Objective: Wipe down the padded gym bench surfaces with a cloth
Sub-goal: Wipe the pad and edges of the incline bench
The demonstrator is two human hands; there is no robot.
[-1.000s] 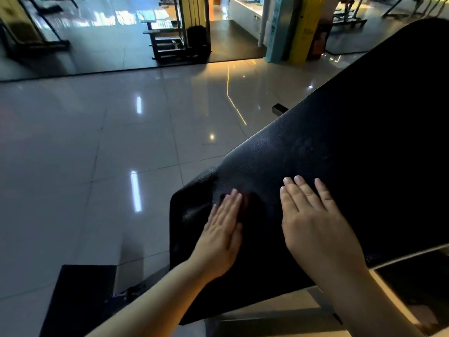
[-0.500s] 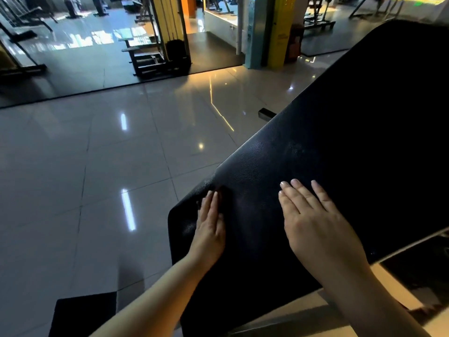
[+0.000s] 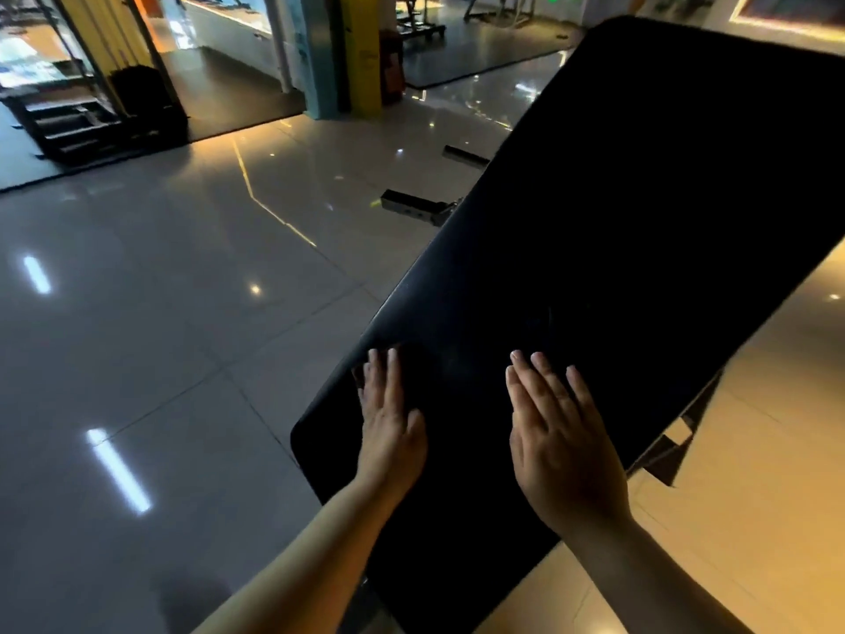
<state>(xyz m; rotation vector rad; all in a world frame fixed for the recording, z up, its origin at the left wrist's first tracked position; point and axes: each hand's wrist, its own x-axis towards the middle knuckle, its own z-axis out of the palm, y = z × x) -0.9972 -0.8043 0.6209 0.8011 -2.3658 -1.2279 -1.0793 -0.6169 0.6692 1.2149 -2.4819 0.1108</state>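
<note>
Bench pad (image 3: 640, 199), black, tilted, runs from the upper right of the frame down to the lower middle; we see its near rounded corner at the lower centre. Left hand (image 3: 388, 427) lies flat on the pad near its left edge, fingers straight and together, gripping nothing we can see. Right hand (image 3: 553, 441) also lies flat on the pad, just right of the left one and apart from it, fingers straight and slightly spread, holding nothing. Whether a cloth sits under the left palm we cannot tell; the pad is too dark. Bench leg (image 3: 676, 446) shows under the pad's right edge. Glossy tiled floor (image 3: 160, 313) fills the left half. Metal bar (image 3: 414, 204) lies on the floor beside the pad's left edge. Yellow pillar (image 3: 361, 48) stands at upper centre, dark rack (image 3: 77, 125) at upper left.
</note>
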